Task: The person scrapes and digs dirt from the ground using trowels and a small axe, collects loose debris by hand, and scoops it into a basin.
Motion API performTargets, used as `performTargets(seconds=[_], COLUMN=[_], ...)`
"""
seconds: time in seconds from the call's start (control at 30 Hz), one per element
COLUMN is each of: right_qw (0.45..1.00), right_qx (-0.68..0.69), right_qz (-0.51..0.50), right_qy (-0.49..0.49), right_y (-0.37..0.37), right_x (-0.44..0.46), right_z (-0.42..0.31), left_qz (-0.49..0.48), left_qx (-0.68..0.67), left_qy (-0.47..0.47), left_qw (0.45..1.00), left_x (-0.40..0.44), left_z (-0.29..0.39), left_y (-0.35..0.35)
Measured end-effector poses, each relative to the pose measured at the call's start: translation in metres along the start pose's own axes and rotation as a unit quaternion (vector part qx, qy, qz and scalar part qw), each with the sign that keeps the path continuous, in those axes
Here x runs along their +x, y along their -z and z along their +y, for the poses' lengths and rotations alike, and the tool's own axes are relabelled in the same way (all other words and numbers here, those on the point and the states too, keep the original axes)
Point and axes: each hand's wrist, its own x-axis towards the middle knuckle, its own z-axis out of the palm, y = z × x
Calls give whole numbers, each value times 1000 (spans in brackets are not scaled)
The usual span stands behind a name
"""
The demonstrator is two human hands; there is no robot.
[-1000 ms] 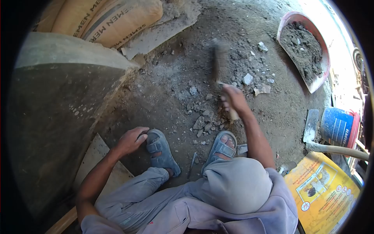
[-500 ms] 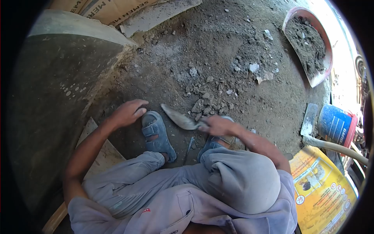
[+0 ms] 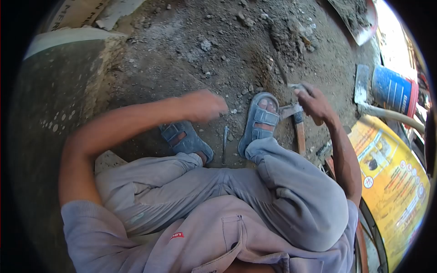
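The right hand is closed round the handle of a trowel, at the right of the work area; the blade, seen nearly edge-on, points to the far side, beside a clump of dark, loose material. The left hand is blurred and extends across to the middle, its fingers apparently curled; whether it has hold of anything cannot be told. The forearm passes above the far end of the left sandal. A hammer lies on the ground just to the near side of the right hand, its head beside the right sandal and its wooden handle directed to the near side. A slim metal rod lies between the two sandals, pointing near to far. Rubble and dust cover the ground beyond the feet. At far right, a pan bears dark, crumbly material. On the right, a blue bucket with a red rim stands beside a shovel, whose handle runs to the right. A yellow sack lies at near right. At far left, a brown bag with printed lettering rests beyond a grey slab.
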Motion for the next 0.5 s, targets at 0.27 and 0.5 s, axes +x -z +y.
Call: performTargets(seconds=[0.27,0.5], right_qw=[970,927], right_qx=[-212,-321], right_qz=[-79,-143], right_qy=[89,128], right_y=[-41,-18], right_x=[-53,-46], right_z=[-6,-2], left_qz=[-146,-93], left_qx=[213,197], left_qy=[-381,-301], left_qw=[888,928], left_x=[47,38], left_z=[29,16], left_y=[-146,-167])
